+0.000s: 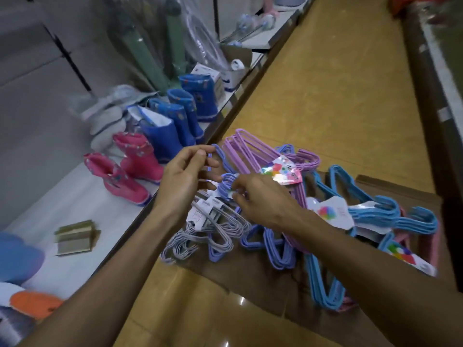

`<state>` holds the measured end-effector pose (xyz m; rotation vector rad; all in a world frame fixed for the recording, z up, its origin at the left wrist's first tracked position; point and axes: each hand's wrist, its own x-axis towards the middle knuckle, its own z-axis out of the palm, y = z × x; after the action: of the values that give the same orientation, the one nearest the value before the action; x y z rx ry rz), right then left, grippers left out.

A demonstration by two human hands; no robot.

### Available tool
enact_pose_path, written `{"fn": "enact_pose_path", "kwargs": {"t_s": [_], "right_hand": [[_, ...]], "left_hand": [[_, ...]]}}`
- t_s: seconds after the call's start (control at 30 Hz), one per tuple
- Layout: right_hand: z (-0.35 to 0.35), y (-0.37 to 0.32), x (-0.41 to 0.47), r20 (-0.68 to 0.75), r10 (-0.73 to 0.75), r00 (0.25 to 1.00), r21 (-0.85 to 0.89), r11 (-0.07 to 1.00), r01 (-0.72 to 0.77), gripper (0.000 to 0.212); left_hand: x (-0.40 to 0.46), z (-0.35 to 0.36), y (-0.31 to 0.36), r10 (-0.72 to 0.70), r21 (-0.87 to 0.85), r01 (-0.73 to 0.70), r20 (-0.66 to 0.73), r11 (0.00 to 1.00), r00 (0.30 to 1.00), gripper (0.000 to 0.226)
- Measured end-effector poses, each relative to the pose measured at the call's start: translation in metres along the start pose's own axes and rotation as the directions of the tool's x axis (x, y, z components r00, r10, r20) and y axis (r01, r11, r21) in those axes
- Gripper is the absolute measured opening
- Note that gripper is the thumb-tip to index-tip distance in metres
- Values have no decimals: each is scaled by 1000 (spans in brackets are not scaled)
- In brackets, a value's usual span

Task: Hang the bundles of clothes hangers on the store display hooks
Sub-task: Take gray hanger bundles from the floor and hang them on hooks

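Yellow shop floor (338,91) carries a flattened cardboard sheet (250,284) piled with hanger bundles (325,221) in lilac, periwinkle, sky blue and grey, card-tagged. Left hand (183,179) and right hand (260,196) both pinch the periwinkle bundle (225,181).

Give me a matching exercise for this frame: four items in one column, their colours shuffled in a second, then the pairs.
Items:
1. Boots nearest the left hand
2. Boots farther along the shelf
3. Hanger bundle under the right forearm
4. Hanger bundle by the shelf edge

Colours:
A. blue
B. grey-white
C. pink
D. sky blue

Pairs: pink boots 1-C; blue boots 2-A; sky-blue bundle 3-D; grey-white bundle 4-B.
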<state>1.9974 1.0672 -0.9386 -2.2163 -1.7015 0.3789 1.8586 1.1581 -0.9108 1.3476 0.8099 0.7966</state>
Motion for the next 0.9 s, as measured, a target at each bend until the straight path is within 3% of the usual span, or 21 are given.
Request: {"fn": "enact_pose_path", "kwargs": {"t_s": [0.23,0.43,0.73,0.9], "right_hand": [[83,-1,41,133,-115,984,-126,983,132,26],[158,-16,44,265,-171,949,-93,975,201,29],[214,-52,46,337,-72,939,-391,896,209,45],[212,-51,38,422,-31,906,-361,911,199,40]], "left_hand": [[20,-28,-68,-20,-75,10,-136,997,991,22],[17,-52,-96,-59,-79,45,-193,996,979,23],[25,-90,-88,-50,39,58,-177,998,983,22],[29,-95,-82,-33,11,35,-174,999,984,22]]}}
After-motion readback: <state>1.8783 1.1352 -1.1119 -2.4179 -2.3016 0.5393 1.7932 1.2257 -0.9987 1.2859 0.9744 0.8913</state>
